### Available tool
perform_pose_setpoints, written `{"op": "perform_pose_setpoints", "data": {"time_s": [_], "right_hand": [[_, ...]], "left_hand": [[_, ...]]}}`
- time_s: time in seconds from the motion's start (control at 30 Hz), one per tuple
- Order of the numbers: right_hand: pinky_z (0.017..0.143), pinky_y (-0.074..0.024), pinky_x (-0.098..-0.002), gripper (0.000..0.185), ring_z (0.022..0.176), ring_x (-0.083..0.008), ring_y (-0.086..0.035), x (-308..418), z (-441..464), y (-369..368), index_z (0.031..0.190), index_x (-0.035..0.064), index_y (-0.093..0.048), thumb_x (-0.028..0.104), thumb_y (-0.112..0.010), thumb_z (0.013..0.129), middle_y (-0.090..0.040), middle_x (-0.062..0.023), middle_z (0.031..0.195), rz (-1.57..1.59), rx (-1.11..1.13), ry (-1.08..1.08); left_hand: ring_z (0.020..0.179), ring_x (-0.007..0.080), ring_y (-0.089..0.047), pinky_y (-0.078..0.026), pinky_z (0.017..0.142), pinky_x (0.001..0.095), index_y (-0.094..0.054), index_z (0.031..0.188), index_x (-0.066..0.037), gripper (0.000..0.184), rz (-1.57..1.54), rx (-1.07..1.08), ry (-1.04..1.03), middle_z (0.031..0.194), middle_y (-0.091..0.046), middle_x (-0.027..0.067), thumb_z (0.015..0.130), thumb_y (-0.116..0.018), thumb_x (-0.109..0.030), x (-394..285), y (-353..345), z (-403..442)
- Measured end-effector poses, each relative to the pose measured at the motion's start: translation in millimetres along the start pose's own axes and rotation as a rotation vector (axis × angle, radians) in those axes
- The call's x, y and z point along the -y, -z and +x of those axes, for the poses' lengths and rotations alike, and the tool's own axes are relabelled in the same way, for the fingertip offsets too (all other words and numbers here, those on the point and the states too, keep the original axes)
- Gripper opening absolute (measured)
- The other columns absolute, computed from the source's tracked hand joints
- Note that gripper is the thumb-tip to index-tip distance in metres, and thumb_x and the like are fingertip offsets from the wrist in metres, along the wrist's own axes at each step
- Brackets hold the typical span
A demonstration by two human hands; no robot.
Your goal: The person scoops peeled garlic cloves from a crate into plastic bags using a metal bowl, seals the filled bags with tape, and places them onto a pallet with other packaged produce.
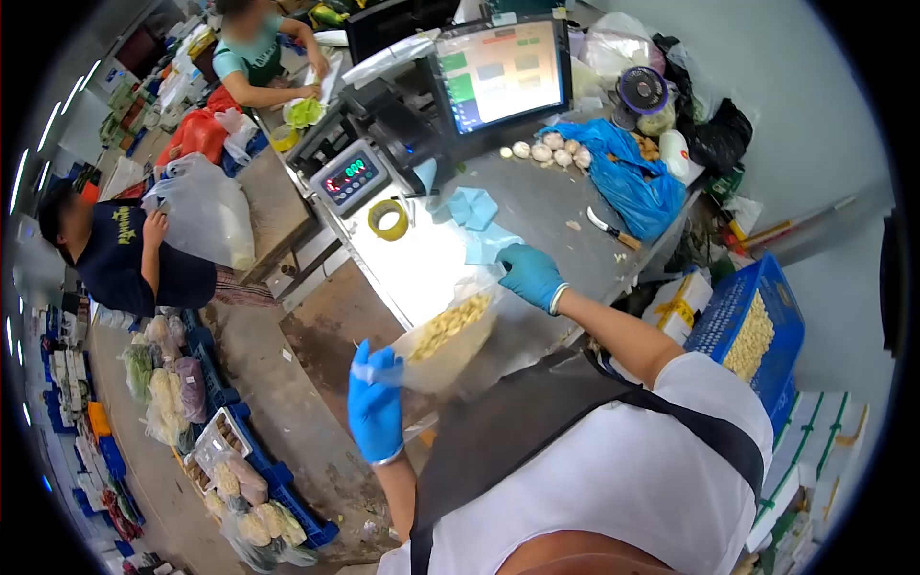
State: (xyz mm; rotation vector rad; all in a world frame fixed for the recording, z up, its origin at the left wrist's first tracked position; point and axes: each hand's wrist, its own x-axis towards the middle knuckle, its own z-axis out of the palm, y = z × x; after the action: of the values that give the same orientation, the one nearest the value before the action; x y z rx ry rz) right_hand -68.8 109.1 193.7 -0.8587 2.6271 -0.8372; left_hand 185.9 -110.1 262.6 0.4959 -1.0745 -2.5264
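A clear plastic bag [433, 372] of peeled garlic cloves [450, 328] hangs between my two hands at the front edge of the metal table [561, 222]. My left hand [375, 402], in a blue glove, closes on the bag's left edge. On the far side, my right hand [532, 278], in a teal glove, has its fingers curled down by the bag's other edge. Light-blue paper pieces [473, 207] lie just beyond that hand. A roll of yellow tape [387, 219] rests further left, beside a digital scale display [350, 176].
A curved knife [613, 228], several garlic bulbs [553, 149] and a blue plastic bag [628, 182] lie on the table's right. Behind stands a lit monitor [500, 72]. A blue crate [757, 331] of cloves is at my right. Two people [134, 240] [257, 59] stand on the left.
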Motion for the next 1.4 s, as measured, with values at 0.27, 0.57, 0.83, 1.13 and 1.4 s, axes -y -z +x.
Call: {"op": "perform_pose_setpoints", "data": {"time_s": [0.27,0.57,0.83,1.13,1.4], "right_hand": [[0.077,-0.0489,-0.0309,0.035,0.082,-0.0196,-0.061,38.8,-47.9,53.5,0.111,0.0036,-0.066,0.029,-0.063,0.087,-0.067,-0.0112,0.099,0.842,0.496,0.095],[0.06,-0.0489,-0.0349,0.021,0.067,-0.0197,-0.061,27.2,-42.2,-1.5,0.093,0.0112,-0.065,0.031,-0.062,0.086,-0.065,-0.0064,0.077,0.492,0.419,0.147],[0.078,-0.0507,-0.0393,0.027,0.083,-0.0299,-0.066,-86.2,26.3,-80.8,0.09,0.0118,-0.072,0.035,-0.061,0.081,-0.07,-0.0116,0.094,0.32,0.029,-0.306],[0.08,-0.0511,-0.0381,0.028,0.084,-0.0305,-0.066,-42.3,27.4,-94.8,0.1,0.0193,-0.071,0.027,-0.054,0.08,-0.07,-0.012,0.096,0.403,-0.118,-0.161],[0.075,-0.0496,-0.0444,0.025,0.082,-0.0362,-0.065,-88.2,33.0,-125.5,0.093,0.0132,-0.066,0.031,-0.053,0.08,-0.068,-0.018,0.088,0.099,-0.027,-0.36]], "left_hand": [[0.132,0.0278,-0.041,-0.034,0.11,0.0387,-0.025,0.15,-0.005,0.072,0.286,0.123,0.241,0.149,-0.033,0.0159,0.082,-0.041,0.014,46.1,-54.8,22.5],[0.133,0.02,-0.036,-0.03,0.107,0.0298,-0.028,0.15,-0.007,0.066,0.621,0.507,0.171,0.149,-0.037,0.0095,0.088,-0.049,0.004,108.2,-60.5,83.3],[0.075,0.0078,-0.051,-0.042,0.072,0.0244,-0.06,0.107,-0.002,0.026,0.809,0.49,0.465,0.078,-0.056,-0.002,0.093,-0.061,-0.025,127.8,-26.5,72.9],[0.064,0.021,-0.06,-0.047,0.061,0.0359,-0.066,0.088,-0.006,0.029,1.111,0.21,0.633,0.077,-0.066,0.0092,0.091,-0.062,-0.034,149.5,37.1,74.5],[0.089,0.0321,-0.06,-0.043,0.085,0.0384,-0.063,0.078,-0.006,0.024,1.56,0.746,-0.39,0.083,-0.065,0.0107,0.091,-0.058,-0.025,134.0,-6.3,62.2]]}}
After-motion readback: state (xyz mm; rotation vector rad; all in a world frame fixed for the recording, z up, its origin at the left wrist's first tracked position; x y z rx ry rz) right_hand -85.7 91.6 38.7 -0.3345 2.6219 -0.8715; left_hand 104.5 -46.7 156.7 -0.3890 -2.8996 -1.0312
